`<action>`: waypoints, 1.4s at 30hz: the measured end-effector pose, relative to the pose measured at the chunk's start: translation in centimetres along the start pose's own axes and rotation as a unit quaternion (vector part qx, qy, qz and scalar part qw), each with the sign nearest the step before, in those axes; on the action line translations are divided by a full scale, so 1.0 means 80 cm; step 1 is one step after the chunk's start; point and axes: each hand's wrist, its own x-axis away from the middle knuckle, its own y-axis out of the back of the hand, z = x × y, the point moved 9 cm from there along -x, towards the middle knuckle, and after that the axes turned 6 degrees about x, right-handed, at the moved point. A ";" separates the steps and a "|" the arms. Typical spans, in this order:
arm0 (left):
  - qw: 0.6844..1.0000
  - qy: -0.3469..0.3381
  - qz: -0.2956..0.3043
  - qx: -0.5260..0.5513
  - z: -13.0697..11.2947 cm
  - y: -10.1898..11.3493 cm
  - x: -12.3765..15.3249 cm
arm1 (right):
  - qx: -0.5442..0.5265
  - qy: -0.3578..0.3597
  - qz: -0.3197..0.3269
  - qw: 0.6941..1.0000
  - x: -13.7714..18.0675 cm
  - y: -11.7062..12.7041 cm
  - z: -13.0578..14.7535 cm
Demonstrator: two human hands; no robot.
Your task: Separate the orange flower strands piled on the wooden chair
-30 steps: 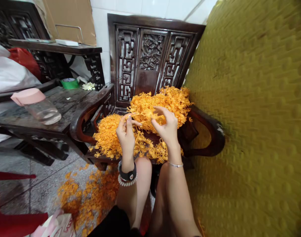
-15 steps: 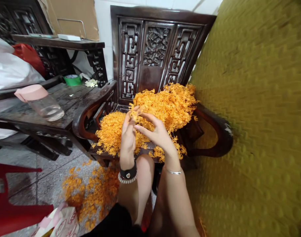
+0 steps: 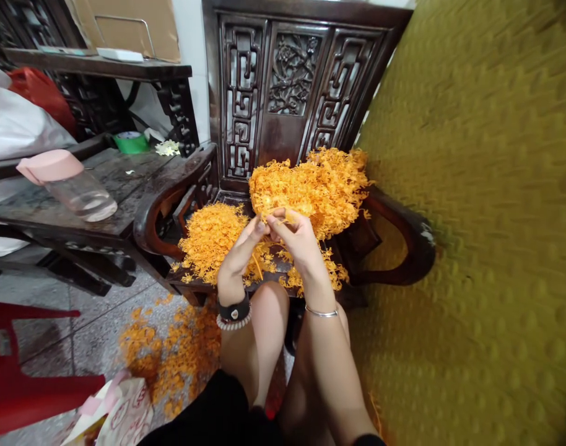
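Observation:
My left hand (image 3: 239,254) and my right hand (image 3: 299,244) meet at the fingertips above the chair seat. Both are closed in a pinch on small orange plastic flower pieces (image 3: 288,217); their exact shape is partly hidden by the fingers. A thin orange strand (image 3: 259,267) shows just below my left hand, and I cannot tell whether it is held. Behind my right hand rises a big heap of curly orange plastic flower pieces (image 3: 329,186). A second, denser orange heap (image 3: 211,238) lies beside my left hand. Loose orange pieces (image 3: 332,269) are scattered near my right wrist.
The dark carved wooden chair (image 3: 404,248) has curved armrests. On the left, a dark table (image 3: 116,179) holds a pink-lidded bottle (image 3: 78,186) and green tape (image 3: 130,142). A red stool (image 3: 27,384) stands lower left. Orange pieces (image 3: 171,353) litter the floor. A yellow-green textured surface (image 3: 487,217) fills the right.
My hands have come together and lowered slightly. The right fingers, earlier apart, are now closed against the left fingertips. The view has shifted slightly.

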 end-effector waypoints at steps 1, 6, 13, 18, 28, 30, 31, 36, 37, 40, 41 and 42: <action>1.000 0.003 0.021 -0.019 0.001 -0.003 0.000 | -0.005 -0.002 -0.014 1.000 0.001 0.004 0.001; 0.995 -0.015 0.055 -0.080 -0.010 -0.007 0.001 | -0.061 -0.010 -0.068 0.996 0.001 0.018 -0.002; 0.986 -0.115 -0.078 -0.087 -0.043 0.006 0.004 | -0.159 0.019 -0.189 0.969 0.001 0.033 -0.004; 0.976 -0.123 -0.175 0.031 -0.034 0.006 0.001 | -0.232 0.005 -0.119 0.965 -0.004 0.014 -0.001; 0.975 -0.040 -0.155 0.157 -0.007 -0.025 -0.007 | -0.062 0.109 -0.219 0.968 0.032 0.020 0.042; 0.968 -0.031 -0.173 0.177 0.007 -0.015 -0.013 | -0.046 0.118 -0.226 0.966 0.042 0.021 0.054; 0.961 -0.032 -0.200 0.189 0.014 0.000 -0.016 | -0.047 0.128 -0.233 0.963 0.050 0.023 0.064; 0.916 -0.055 -0.339 0.207 0.025 0.094 -0.013 | -0.074 0.221 -0.294 0.927 0.091 0.062 0.127; 0.924 -0.068 -0.327 0.186 0.016 0.097 -0.014 | -0.082 0.209 -0.280 0.933 0.087 0.068 0.129; 0.957 -0.130 -0.236 0.110 -0.020 0.066 -0.012 | -0.134 0.153 -0.227 0.953 0.063 0.085 0.114; 0.965 -0.146 -0.199 0.092 -0.029 0.046 -0.009 | -0.156 0.142 -0.222 0.952 0.056 0.090 0.107; 0.970 -0.160 -0.166 0.075 -0.036 0.026 -0.006 | -0.176 0.131 -0.220 0.951 0.051 0.094 0.101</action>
